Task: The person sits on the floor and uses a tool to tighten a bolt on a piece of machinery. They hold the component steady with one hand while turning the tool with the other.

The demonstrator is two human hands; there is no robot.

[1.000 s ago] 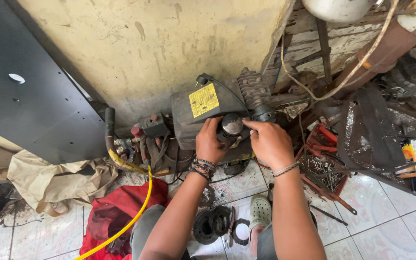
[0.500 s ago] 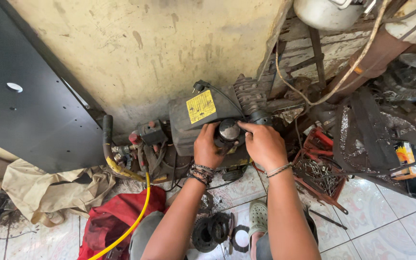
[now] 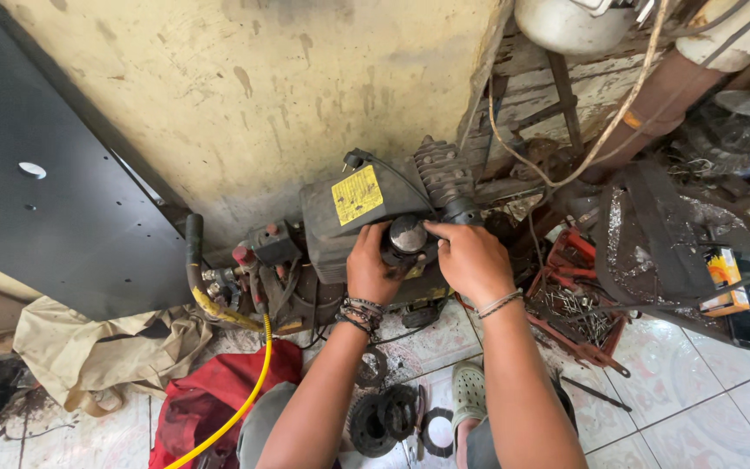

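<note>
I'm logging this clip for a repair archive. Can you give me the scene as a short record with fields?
setting: tiled floor by a stained wall
machine: dark compressor with yellow label
left hand: grips round metal cap
right hand: fingers on the same cap
nearby: yellow hose, red cloth, red crate of metal bits

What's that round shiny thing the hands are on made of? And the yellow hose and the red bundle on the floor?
The round cap looks like bare metal: grey, with a dull shine. The yellow hose seems rubber or plastic, since it is smooth and bends in a curve. The red bundle looks like cloth, soft and crumpled. Both hands, left hand and right hand, grip around the cap.
</note>
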